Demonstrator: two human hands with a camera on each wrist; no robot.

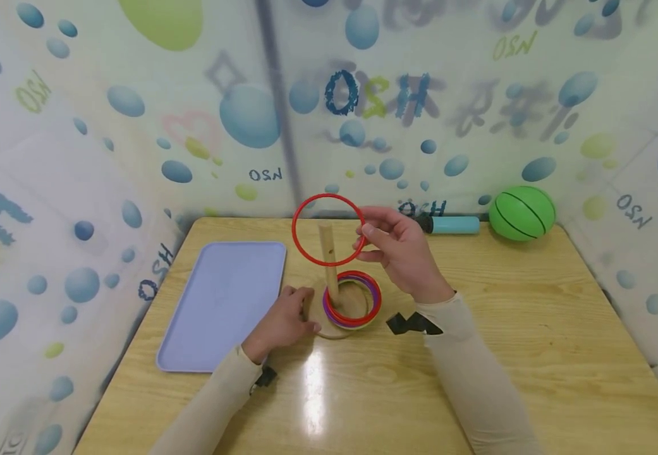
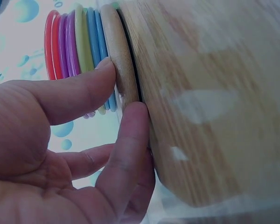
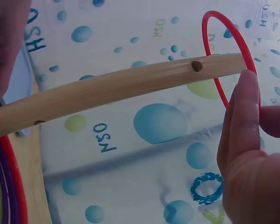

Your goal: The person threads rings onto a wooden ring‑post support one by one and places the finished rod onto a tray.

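My right hand (image 1: pixel 405 253) pinches a thin red ring (image 1: pixel 296 237) between thumb and fingers, level with the top of an upright wooden post (image 1: pixel 331 284). In the right wrist view, the post's tip shows inside the ring's outline; whether it passes through, I cannot tell. Down at the round wooden base (image 2: pixel 119 51), my left hand (image 1: pixel 283 319) grips the rim, thumb on the upper face and a fingertip at the edge. Stacked rings (image 2: pixel 70 42) in red, purple, yellow-green and blue lie around the post's foot on that base.
A pale blue tray (image 1: pixel 226 303) lies on the wooden table (image 1: pixel 533 341) left of the stand. Along the back edge are a light blue cylinder with a black end (image 1: pixel 455 225) and a green ball (image 1: pixel 522 213). A bubble-patterned curtain (image 1: pixel 317 145) encloses the table's back and sides.
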